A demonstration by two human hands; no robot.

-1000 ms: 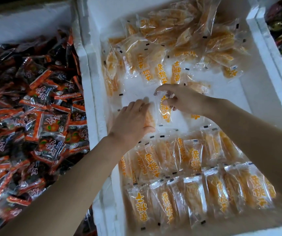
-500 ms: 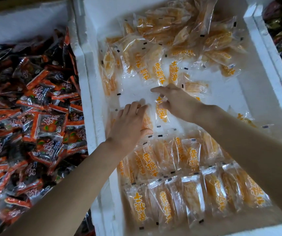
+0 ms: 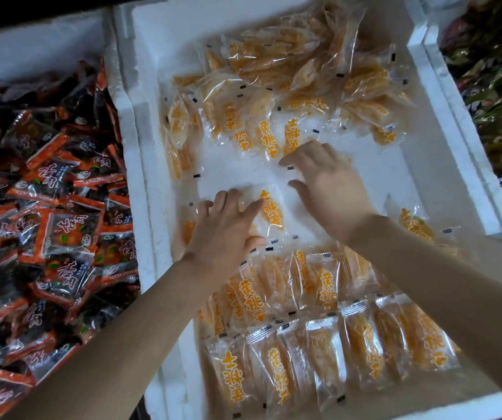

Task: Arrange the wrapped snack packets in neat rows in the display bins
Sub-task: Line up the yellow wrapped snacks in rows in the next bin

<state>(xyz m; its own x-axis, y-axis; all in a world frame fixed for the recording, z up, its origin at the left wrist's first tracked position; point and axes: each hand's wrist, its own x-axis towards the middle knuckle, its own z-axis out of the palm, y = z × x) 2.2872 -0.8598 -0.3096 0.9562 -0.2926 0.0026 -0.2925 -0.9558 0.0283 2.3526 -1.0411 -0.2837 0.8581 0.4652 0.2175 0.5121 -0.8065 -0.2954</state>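
Bin: white foam bin [image 3: 140, 177], the middle one of three, holding clear packets of orange fruit with orange lettering.
Rows: two neat rows [image 3: 319, 298] fill the near end, with packets side by side and overlapping, long axes running near to far.
Pile: a loose pile [image 3: 289, 80] lies at the far end, its packets pointing every way.
Packet: one packet [image 3: 272, 212] lies on the bare floor just beyond the rows, between the two hands, where a third row appears to be starting.
Axis: its long side runs near to far, slightly tilted, roughly matching the rows.
Left hand: the left hand [image 3: 225, 228] lies palm down, fingers straight and close together, pressing flat on packets at the left of the new row. Its forefinger touches the packet's left edge.
Right hand: the right hand [image 3: 331, 189] lies palm down, fingers spread and gripping nothing. Its thumb is just right of the packet and its fingertips reach the nearest pile packets.
Nearer hand: the left, already touching. The right is better placed to pull the next one from the pile.
Look: thin, glossy, crinkly film, probably slippery, so it should slide easily on the foam.
Neighbours: dark packets [image 3: 46, 207] with red-orange ends fill the left bin.
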